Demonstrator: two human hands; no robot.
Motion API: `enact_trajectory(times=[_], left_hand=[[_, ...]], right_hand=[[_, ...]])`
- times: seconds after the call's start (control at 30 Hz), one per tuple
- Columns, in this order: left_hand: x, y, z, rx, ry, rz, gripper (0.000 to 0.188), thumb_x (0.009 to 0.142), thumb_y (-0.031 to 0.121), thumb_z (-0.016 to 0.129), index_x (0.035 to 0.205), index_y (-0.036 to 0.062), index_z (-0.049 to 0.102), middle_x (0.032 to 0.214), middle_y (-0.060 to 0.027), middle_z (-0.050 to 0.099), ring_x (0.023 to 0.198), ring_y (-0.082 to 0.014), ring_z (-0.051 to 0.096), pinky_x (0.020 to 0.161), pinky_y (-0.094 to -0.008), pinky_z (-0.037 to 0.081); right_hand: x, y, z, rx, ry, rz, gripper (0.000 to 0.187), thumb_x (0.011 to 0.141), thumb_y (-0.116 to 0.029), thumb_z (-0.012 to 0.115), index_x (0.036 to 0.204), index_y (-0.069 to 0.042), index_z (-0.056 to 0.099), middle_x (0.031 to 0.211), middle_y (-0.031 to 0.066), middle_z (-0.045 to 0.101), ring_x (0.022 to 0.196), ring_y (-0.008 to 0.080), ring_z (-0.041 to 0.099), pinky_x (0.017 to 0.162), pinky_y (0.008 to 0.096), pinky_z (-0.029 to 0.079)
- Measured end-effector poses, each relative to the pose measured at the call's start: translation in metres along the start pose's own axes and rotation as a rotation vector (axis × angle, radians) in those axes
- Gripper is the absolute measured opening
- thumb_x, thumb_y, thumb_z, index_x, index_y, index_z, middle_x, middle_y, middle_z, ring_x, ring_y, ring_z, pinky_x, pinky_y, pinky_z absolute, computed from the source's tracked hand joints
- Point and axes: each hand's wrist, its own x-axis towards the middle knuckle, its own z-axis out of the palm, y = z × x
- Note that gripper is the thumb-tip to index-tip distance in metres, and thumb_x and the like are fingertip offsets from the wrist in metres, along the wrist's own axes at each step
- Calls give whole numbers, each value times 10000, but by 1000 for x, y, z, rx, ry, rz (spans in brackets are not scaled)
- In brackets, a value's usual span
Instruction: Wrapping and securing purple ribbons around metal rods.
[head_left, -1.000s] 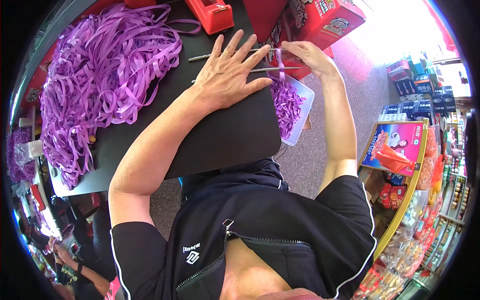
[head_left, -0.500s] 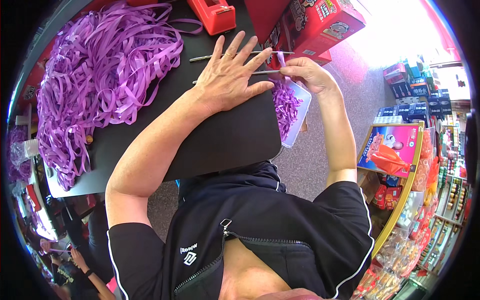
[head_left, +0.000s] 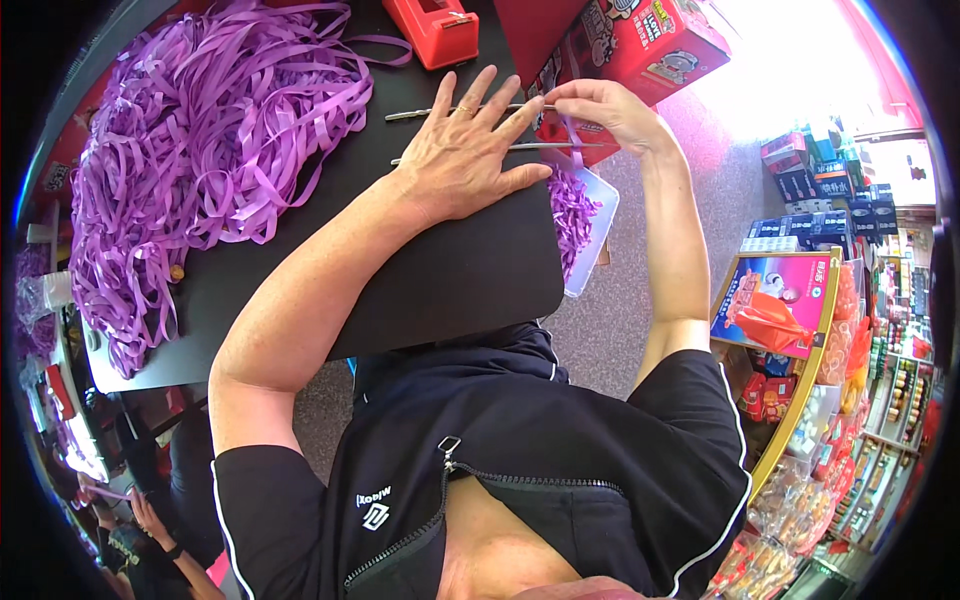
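My left hand [head_left: 462, 155] lies flat, fingers spread, on the black table [head_left: 430, 290], pressing down two thin metal rods [head_left: 420, 113] that stick out past the table's right edge. My right hand [head_left: 605, 110] is at the rods' free ends, fingers pinched on a strip of purple ribbon [head_left: 572, 140] that hangs around them. Under that hand a clear tray [head_left: 598, 235] holds short purple ribbon pieces [head_left: 570, 215].
A large heap of loose purple ribbon [head_left: 200, 130] covers the table's left half. A red tape dispenser [head_left: 438, 28] stands at the far edge, red cartons [head_left: 640, 45] beside it. Shelves of packaged goods [head_left: 800, 300] fill the right side. Another person's hands [head_left: 130, 505] show at lower left.
My right hand has shifted a little along the rod ends with the ribbon. The left hand has stayed flat on the rods.
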Motion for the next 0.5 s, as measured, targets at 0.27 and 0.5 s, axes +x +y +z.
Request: enact_trajectory(times=[0.27,0.5], left_hand=[[0,2,-1,-7,-1,11,732,902,652,300,1459,179,275,1488,-149,281,1401,-334,191,1135,-540,99],[-1,0,4,-14,23,1,745,893,672,287,1459,188,279,1489,-146,280,1404,-330,183,1137,-538,93]], right_hand=[[-10,15,-5,223,82,114,267,855,-210,663,1051,-30,645,940,47,674,846,106,638,790,246,499],[-45,12,2,100,90,302,308,861,-338,663,966,-49,680,887,20,677,779,70,601,718,216,444]])
